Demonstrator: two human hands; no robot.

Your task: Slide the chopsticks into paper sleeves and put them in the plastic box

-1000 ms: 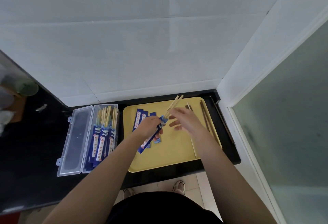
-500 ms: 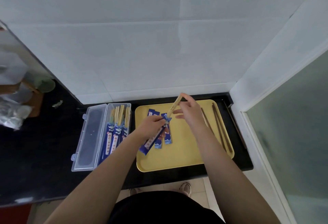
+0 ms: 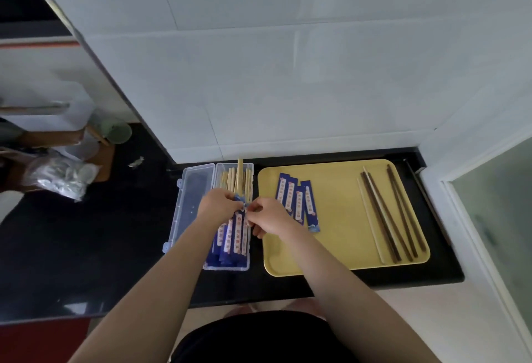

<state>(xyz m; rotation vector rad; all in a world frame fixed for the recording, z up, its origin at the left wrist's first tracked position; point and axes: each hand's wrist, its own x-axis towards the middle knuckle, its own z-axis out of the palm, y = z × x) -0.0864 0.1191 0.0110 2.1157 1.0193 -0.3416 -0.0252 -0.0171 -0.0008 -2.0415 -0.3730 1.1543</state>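
My left hand (image 3: 219,204) and my right hand (image 3: 269,216) meet over the clear plastic box (image 3: 250,247), both pinching the top of a blue paper sleeve with light wooden chopsticks (image 3: 239,174) sticking out of it toward the wall. Several sleeved pairs (image 3: 230,243) lie in the box below. On the yellow tray (image 3: 339,233) lie three empty blue sleeves (image 3: 298,200) at the left and several loose chopsticks (image 3: 385,215), dark and pale, at the right.
The box's open lid (image 3: 191,204) lies flat to the left. A black counter (image 3: 86,233) carries a plastic bag (image 3: 62,175), a green cup (image 3: 116,132) and wooden items at far left. White tiled wall behind; a glass panel (image 3: 495,218) at right.
Both hands carried the sleeved chopsticks from the tray leftward to over the plastic box. The camera view shifted, so the tray now sits right of centre.
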